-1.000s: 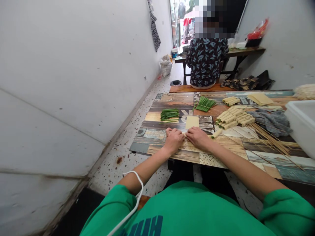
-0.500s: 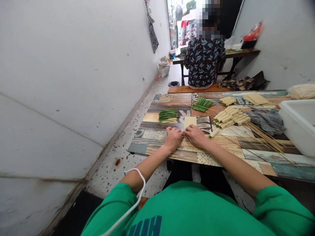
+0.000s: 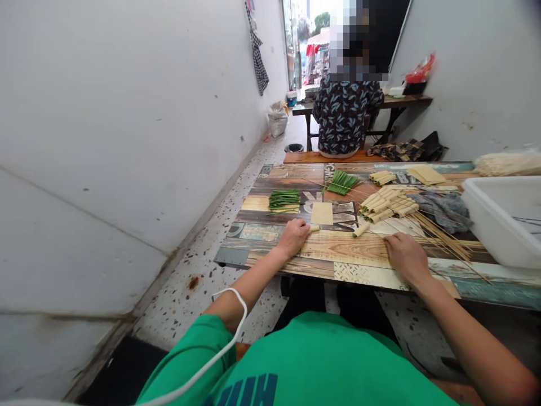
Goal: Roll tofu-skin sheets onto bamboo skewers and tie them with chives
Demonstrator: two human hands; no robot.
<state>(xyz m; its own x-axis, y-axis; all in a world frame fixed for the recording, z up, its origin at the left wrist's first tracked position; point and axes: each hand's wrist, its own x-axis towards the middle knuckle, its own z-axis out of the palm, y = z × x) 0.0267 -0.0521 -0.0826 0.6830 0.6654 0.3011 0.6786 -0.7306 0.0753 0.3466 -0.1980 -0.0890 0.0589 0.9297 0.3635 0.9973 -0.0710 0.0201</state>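
My left hand (image 3: pixel 295 237) is closed around a small roll of pale tofu skin (image 3: pixel 314 228), whose right end sticks out past the fingers. Just beyond it a flat square tofu sheet (image 3: pixel 322 213) lies on the table. Over to the right, my right hand (image 3: pixel 406 256) is down at the tabletop, its fingertips pinched on a thin bamboo skewer (image 3: pixel 377 233). A single roll with green filling (image 3: pixel 360 229) lies between the hands, in front of a pile of skewered rolls (image 3: pixel 386 204). Cut green chives (image 3: pixel 284 198) lie beyond my left hand.
Loose skewers (image 3: pixel 443 237), a grey cloth (image 3: pixel 443 210) and a white plastic tub (image 3: pixel 502 225) occupy the right side. Farther back are more greens (image 3: pixel 341 182), short rolls (image 3: pixel 382 177) and stacked sheets (image 3: pixel 426 174). A person (image 3: pixel 344 115) sits on a bench beyond the table.
My right hand has left the roll and moved right to the skewers. My left hand stays on the roll. The view has shifted slightly.
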